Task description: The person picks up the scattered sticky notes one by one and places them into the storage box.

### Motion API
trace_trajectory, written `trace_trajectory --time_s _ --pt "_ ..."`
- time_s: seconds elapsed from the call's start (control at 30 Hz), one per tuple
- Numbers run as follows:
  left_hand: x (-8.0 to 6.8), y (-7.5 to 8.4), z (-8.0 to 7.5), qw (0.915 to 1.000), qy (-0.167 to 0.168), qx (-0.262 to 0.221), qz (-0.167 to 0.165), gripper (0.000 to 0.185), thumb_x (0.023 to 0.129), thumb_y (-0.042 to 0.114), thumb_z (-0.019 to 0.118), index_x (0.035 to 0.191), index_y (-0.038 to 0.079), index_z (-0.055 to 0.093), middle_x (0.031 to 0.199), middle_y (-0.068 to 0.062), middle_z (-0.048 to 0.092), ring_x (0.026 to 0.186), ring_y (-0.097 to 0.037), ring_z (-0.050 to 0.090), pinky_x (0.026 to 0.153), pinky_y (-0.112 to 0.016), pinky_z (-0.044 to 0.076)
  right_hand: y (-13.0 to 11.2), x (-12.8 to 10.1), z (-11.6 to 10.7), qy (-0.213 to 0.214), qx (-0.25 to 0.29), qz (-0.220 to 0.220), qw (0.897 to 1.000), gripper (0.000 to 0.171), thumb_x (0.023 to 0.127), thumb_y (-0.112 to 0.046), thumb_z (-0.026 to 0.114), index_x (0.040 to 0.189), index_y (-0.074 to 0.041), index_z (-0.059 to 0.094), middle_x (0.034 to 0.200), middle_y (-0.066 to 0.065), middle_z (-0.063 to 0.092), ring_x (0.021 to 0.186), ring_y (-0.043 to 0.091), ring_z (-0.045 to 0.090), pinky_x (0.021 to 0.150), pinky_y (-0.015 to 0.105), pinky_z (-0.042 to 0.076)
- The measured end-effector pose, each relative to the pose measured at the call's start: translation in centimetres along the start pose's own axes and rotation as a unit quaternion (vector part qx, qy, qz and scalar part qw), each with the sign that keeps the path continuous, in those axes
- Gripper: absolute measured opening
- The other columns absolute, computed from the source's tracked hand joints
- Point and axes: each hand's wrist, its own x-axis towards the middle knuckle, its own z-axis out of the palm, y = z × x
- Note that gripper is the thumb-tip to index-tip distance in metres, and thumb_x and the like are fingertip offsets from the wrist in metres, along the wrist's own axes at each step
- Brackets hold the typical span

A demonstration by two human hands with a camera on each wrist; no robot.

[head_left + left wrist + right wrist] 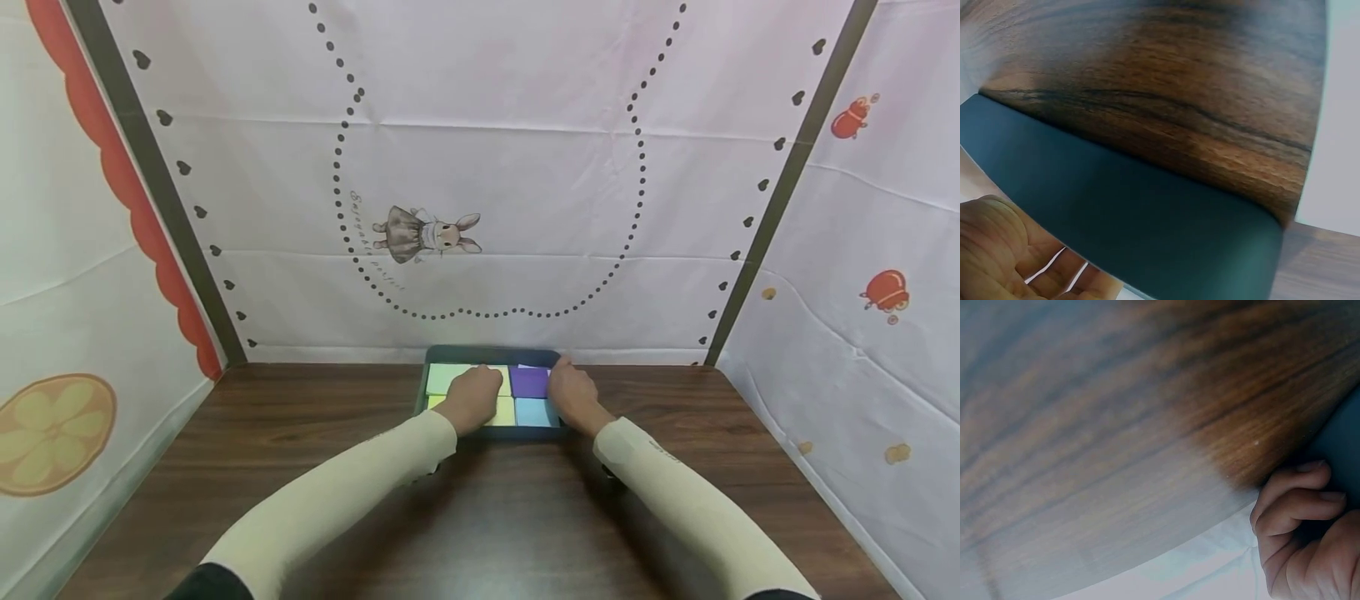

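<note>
A dark tray [487, 353] sits at the far edge of the wooden table [480, 517], packed with flat coloured pads: pale green [442, 377], yellow [504, 411], purple [529, 382] and light blue [532, 412]. My left hand [474, 396] lies on the yellow pads in the tray's middle, its fingers curled down onto them. At the tray's right side my right hand [570, 392] curls its fingers round the rim. The left wrist view shows my palm [997, 250] beside the tray's dark wall [1147, 212]. Bent fingers [1297, 506] against the tray [1341, 444] fill the right wrist view.
Pale printed cloth walls enclose the table at the back [487, 167], left [75, 333] and right [862, 333]. The tray stands close against the back cloth. Bare wood stretches from the tray to the near edge.
</note>
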Motion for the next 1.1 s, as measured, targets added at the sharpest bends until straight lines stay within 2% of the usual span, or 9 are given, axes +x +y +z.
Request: trace_trajectory --time_s 0.07,0.27,0.33,0.4,0.53,0.63,0.77,0.87,1.1 --pt "-0.3 0.1 -0.4 0.9999 0.008 0.002 0.006 0.025 0.093 -0.005 0.054 0.081 0.015 0.063 0.071 0.003 0.054 0.065 -0.014 0.044 0.052 -0.039 0.046 0.1 -0.1 0.0 -0.004 -0.004 0.001 1.000 0.028 0.117 -0.016 0.044 0.129 0.008 0.053 0.078 0.012 0.066 0.064 0.024 0.069 0.050 0.039 0.057" --pt "-4.8 4.6 -8.3 0.9997 -0.008 -0.025 -0.001 0.034 0.092 -0.015 0.056 0.070 0.010 0.053 0.064 0.002 0.040 0.062 -0.015 0.036 0.051 -0.035 0.037 -0.1 -0.9 -0.3 -0.001 0.002 -0.002 1.000 0.027 0.116 -0.013 0.044 0.128 0.010 0.052 0.080 0.015 0.066 0.066 0.027 0.070 0.053 0.043 0.059" --pt "-6.0 5.6 -10.1 0.9996 -0.013 -0.026 -0.005 0.042 0.093 -0.016 0.059 0.066 0.012 0.045 0.063 0.003 0.033 0.062 -0.015 0.032 0.052 -0.030 0.031 -0.3 -1.3 -0.5 0.000 0.008 -0.002 1.000 0.028 0.116 -0.013 0.044 0.128 0.011 0.053 0.080 0.016 0.066 0.067 0.028 0.070 0.054 0.044 0.059" --pt "-6.9 5.8 -11.0 0.9996 -0.014 -0.023 -0.009 0.045 0.094 -0.014 0.063 0.067 0.014 0.041 0.065 0.005 0.031 0.064 -0.014 0.033 0.053 -0.029 0.029 -0.4 -1.6 -0.6 -0.002 0.012 0.000 1.000 0.028 0.116 -0.013 0.044 0.129 0.011 0.052 0.080 0.016 0.066 0.067 0.028 0.070 0.054 0.045 0.059" --pt "-7.9 4.8 -11.2 0.9994 -0.011 -0.032 0.000 0.037 0.095 -0.008 0.069 0.070 0.012 0.050 0.070 0.002 0.042 0.070 -0.016 0.041 0.058 -0.033 0.041 -0.6 -1.8 -0.6 -0.007 0.018 0.005 1.000 0.029 0.117 -0.013 0.043 0.130 0.011 0.052 0.079 0.016 0.066 0.067 0.028 0.069 0.053 0.044 0.058" --pt "-7.0 0.8 -7.5 0.9973 0.027 -0.042 0.053 0.027 0.099 0.001 0.067 0.076 0.013 0.059 0.074 0.003 0.049 0.073 -0.014 0.043 0.062 -0.035 0.045 -0.6 -1.7 -0.5 -0.003 0.013 0.001 1.000 0.029 0.117 -0.013 0.043 0.130 0.011 0.052 0.079 0.016 0.066 0.066 0.027 0.069 0.052 0.043 0.057" --pt "-8.1 -0.5 -7.3 0.9956 0.032 -0.063 0.061 0.027 0.098 0.000 0.068 0.075 0.013 0.060 0.073 0.001 0.054 0.071 -0.014 0.044 0.058 -0.036 0.045 -0.5 -1.5 -0.3 0.004 0.001 -0.016 1.000 0.030 0.117 -0.013 0.042 0.129 0.012 0.051 0.077 0.015 0.064 0.064 0.027 0.068 0.050 0.042 0.057" --pt "-11.1 2.5 -11.9 0.9967 0.002 -0.080 0.014 0.026 0.096 -0.007 0.072 0.076 0.006 0.062 0.076 -0.007 0.059 0.070 -0.019 0.047 0.058 -0.036 0.047 -0.4 -1.5 -0.3 0.018 -0.003 -0.030 0.999 0.029 0.116 -0.013 0.045 0.127 0.014 0.052 0.075 0.015 0.063 0.061 0.027 0.068 0.048 0.042 0.056" --pt "-14.5 2.8 -15.0 0.9970 -0.006 -0.077 -0.009 0.019 0.099 -0.011 0.071 0.082 0.000 0.067 0.078 -0.004 0.055 0.072 -0.015 0.044 0.060 -0.028 0.041 -0.3 -1.4 -0.6 0.028 -0.006 -0.029 0.999 0.029 0.116 -0.012 0.042 0.126 0.013 0.053 0.077 0.016 0.065 0.064 0.029 0.071 0.050 0.044 0.058"
